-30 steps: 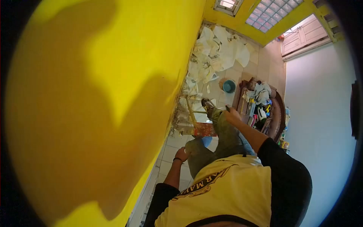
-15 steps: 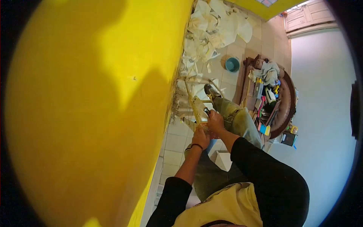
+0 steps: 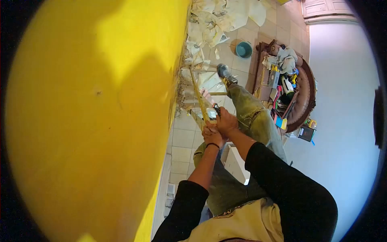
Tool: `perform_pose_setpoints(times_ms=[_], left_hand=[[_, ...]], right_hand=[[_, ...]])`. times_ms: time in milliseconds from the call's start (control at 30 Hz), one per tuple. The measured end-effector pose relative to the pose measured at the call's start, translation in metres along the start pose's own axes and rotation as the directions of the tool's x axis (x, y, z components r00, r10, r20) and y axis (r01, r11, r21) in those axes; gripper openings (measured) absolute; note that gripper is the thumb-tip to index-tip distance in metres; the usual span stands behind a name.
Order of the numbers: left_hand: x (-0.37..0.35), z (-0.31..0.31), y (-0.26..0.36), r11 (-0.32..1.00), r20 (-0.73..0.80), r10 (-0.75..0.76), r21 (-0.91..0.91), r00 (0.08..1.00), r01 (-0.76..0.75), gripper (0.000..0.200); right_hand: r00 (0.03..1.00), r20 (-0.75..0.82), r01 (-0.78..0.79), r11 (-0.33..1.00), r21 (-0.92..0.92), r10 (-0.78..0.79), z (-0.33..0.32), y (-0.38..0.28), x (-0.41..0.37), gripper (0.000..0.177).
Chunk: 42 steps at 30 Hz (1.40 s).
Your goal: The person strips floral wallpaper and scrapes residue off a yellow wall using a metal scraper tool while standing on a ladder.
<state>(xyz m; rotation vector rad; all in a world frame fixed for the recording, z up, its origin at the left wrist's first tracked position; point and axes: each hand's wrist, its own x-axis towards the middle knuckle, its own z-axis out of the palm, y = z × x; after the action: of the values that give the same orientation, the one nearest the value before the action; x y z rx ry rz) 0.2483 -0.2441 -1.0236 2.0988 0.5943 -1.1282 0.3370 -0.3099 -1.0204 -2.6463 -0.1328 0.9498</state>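
Observation:
My right hand [image 3: 227, 122] is closed around a small dark-handled tool [image 3: 218, 109]; its working end is too small to make out. Touching it on the lower left is my left hand [image 3: 213, 135], which wears a dark band at the wrist. Its fingers are curled in, and whatever they hold is hidden. Both hands are just above the top of a yellowish, stained stepladder [image 3: 198, 90], between my legs.
A yellow wall [image 3: 96, 153] rises close on the left. Torn paper [image 3: 209, 24] litters the tiled floor along it. Beyond my shoe stands a blue-green bucket [image 3: 244, 50]. At right, a brown leather sofa [image 3: 303, 94] carries tools, boxes and cloths.
The view has shifted, so wall, bucket and sofa appear higher and farther left. My hands have come closer together, and the reddish thing seen between them earlier is out of sight.

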Motion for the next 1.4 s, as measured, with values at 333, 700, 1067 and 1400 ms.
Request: perform_pose_setpoints(times_ms=[333, 700, 1067, 1400], left_hand=[[-0.021, 0.011, 0.013, 0.987, -0.63, 0.069, -0.073, 0.773, -0.147, 0.116], [-0.018, 0.031, 0.008, 1.0, -0.612, 0.016, -0.008, 0.79, -0.027, 0.093], [-0.013, 0.033, 0.001, 0.983, -0.713, 0.167, 0.064, 0.681, -0.175, 0.091], [-0.014, 0.04, -0.001, 0.967, -0.814, 0.246, 0.168, 0.526, -0.192, 0.086]], right_hand=[[0.999, 0.01, 0.043, 0.999, 0.006, -0.043, -0.008, 0.003, -0.005, 0.042], [1.0, -0.006, 0.031, 0.99, 0.135, -0.031, -0.004, 0.009, -0.007, 0.039], [0.959, -0.154, 0.275, 0.917, 0.289, -0.239, -0.006, 0.015, -0.007, 0.037], [0.941, -0.119, 0.338, 0.892, 0.3, -0.316, -0.009, 0.02, -0.009, 0.036]])
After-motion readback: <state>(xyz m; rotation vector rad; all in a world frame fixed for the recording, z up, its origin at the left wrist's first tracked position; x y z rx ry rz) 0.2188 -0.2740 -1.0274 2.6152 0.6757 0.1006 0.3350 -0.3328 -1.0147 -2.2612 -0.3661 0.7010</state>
